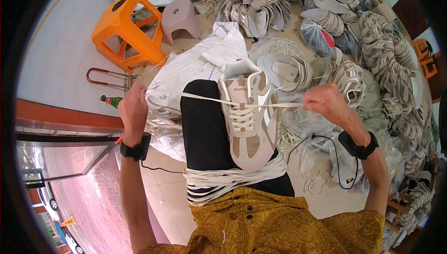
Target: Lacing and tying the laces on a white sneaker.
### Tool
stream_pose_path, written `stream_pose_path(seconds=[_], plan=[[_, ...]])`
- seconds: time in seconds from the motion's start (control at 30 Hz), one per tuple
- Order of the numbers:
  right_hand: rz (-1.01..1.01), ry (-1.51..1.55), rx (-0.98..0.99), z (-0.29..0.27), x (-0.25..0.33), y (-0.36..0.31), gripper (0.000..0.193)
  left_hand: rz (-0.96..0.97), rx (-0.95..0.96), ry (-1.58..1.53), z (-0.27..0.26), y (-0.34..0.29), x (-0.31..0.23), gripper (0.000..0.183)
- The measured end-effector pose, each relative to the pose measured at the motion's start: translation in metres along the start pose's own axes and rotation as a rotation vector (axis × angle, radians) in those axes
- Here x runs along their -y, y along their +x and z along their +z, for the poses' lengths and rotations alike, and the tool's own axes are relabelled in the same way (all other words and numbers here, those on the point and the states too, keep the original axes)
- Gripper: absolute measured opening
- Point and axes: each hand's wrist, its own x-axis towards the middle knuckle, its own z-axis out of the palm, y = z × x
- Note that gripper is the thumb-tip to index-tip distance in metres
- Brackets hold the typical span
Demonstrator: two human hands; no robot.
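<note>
A beige and white sneaker [251,114] rests on my lap, its toe toward me and its opening away. A cream shoelace [209,98] runs through its upper eyelets, and both ends are pulled out taut sideways. My left hand [133,107] is closed on the left end, well out from the shoe. On the other side my right hand [328,105] grips the right end in a fist. The lower eyelets are laced in crossing rows. A bundle of loose cream laces [228,179] lies across my thighs.
Stacks of similar shoe uppers [391,58] fill the right and far floor. White plastic sacking [205,56] lies ahead. An orange stool [128,30], a grey stool [180,18] and a green bottle [111,100] stand at the left. A black cable [335,161] trails at the right.
</note>
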Motion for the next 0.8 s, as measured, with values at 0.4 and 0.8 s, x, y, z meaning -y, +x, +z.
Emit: stream_pose_path(seconds=[0.4, 0.8], plan=[[-0.151, -0.273, -0.211, -0.015, 0.012, 0.035, 0.013, 0.454, 0.141, -0.404, 0.002, -0.011, -0.094, 0.021], [-0.117, -0.611, -0.184, 0.009, -0.052, 0.049, 0.009, 0.716, 0.277, -0.230, 0.035, 0.005, -0.157, 0.004]])
